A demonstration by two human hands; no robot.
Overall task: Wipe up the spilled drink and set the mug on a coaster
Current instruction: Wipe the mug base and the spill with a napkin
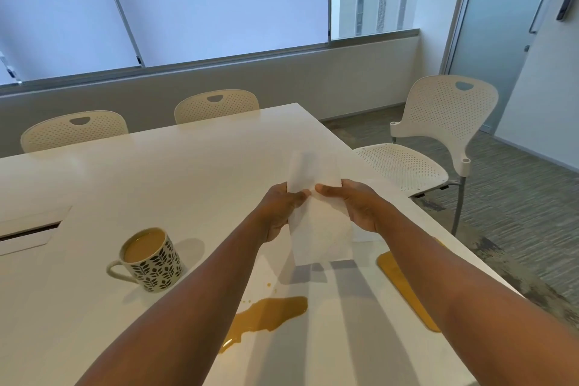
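Note:
I hold a white paper towel (316, 222) upright above the white table (156, 172), my left hand (282, 210) pinching its left edge and my right hand (360, 204) its right edge. A brown spill (266, 313) lies on the table below the towel, between my forearms. A patterned mug (153, 260) full of milky drink stands to the left of my left forearm, handle pointing left. A mustard-yellow coaster (404, 288) lies near the table's right edge, partly hidden under my right forearm.
A recessed cable flap (28, 232) sits in the table at far left. Two white perforated chairs (216, 105) stand behind the far edge, and a third chair (435, 141) stands off the right side. A glass door (513, 16) is at the back right.

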